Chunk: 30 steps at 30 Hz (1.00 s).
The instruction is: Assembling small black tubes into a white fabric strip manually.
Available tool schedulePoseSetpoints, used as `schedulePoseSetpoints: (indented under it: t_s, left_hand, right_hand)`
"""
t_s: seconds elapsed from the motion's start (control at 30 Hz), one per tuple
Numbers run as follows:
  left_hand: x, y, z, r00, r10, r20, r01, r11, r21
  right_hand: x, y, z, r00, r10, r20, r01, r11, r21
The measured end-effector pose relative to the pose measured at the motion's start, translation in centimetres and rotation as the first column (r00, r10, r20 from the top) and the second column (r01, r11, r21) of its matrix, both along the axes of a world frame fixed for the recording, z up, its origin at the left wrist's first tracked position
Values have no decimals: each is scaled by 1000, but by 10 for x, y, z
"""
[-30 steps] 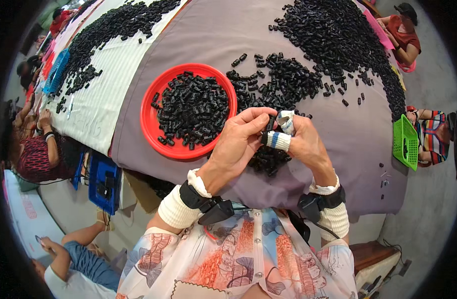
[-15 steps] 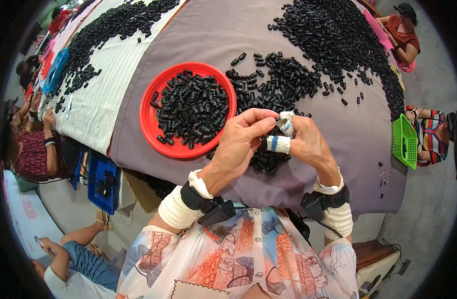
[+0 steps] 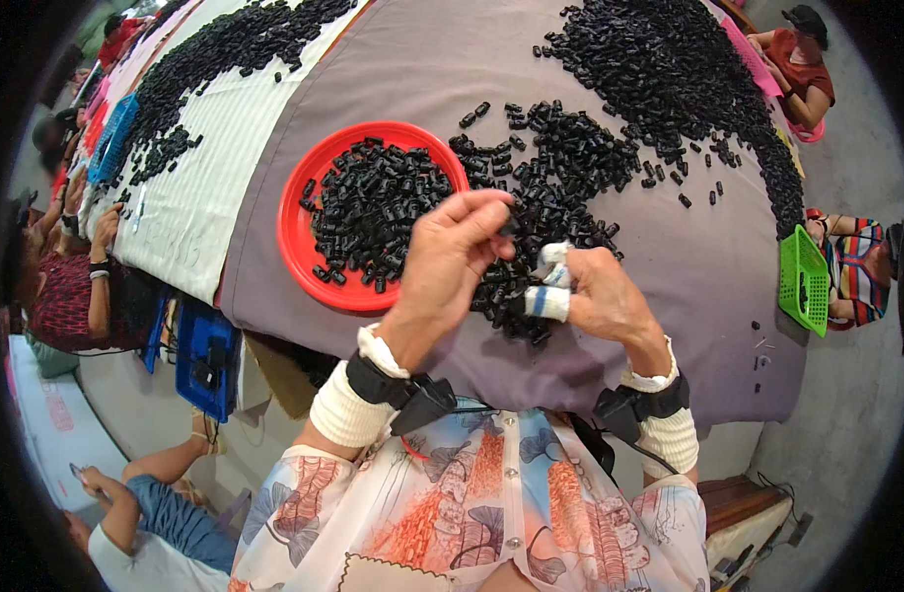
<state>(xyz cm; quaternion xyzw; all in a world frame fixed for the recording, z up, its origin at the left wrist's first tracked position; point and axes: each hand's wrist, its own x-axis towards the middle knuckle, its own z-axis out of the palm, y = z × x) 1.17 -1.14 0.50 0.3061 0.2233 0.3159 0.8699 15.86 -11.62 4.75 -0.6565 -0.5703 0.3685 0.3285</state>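
Observation:
My left hand (image 3: 450, 259) is raised above the table beside the red round tray (image 3: 299, 264), thumb and fingertips pinched on a small black plastic piece (image 3: 508, 225). Many small barrel-shaped black pieces (image 3: 383, 212) fill the tray. To the right, my right hand (image 3: 610, 296) is curled over a loose heap of the same pieces (image 3: 560, 158). White tape with blue marks wraps its thumb and a finger. Something is perhaps gripped between those taped fingers, but I cannot make it out. The two hands are apart.
A large mound of black pieces (image 3: 669, 79) spreads across the far right of the grey cloth (image 3: 708, 316). A green basket (image 3: 802, 281) stands at the right edge, with a blue bin (image 3: 205, 360) below at the left. Several people sit around the tables.
My hands, which met over the heap, have separated. The left has moved left and slightly up with a black piece; the right has dropped slightly.

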Motion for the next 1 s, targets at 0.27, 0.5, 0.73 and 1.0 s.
schedulePoseSetpoints:
  t_s: [0.27, 0.5, 0.73, 1.0]
  left_hand:
    - [-66, 69, -25, 702, 591, -397, -348, 771, 534]
    - [-21, 20, -26, 832, 218, -509, 169, 775, 609]
    - [-1, -7, -39, 767, -22, -641, 632, 191, 751]
    - [5, -19, -43, 794, 156, -588, 608, -190, 771]
  right_hand:
    - [31, -20, -4, 898, -359, -255, 335, 933, -133]
    - [35, -26, -17, 852, -400, -337, 369, 916, -154]
    - [41, -36, -20, 828, -426, -365, 387, 905, -178]
    - [39, -36, -29, 863, -366, -349, 324, 930, -173]
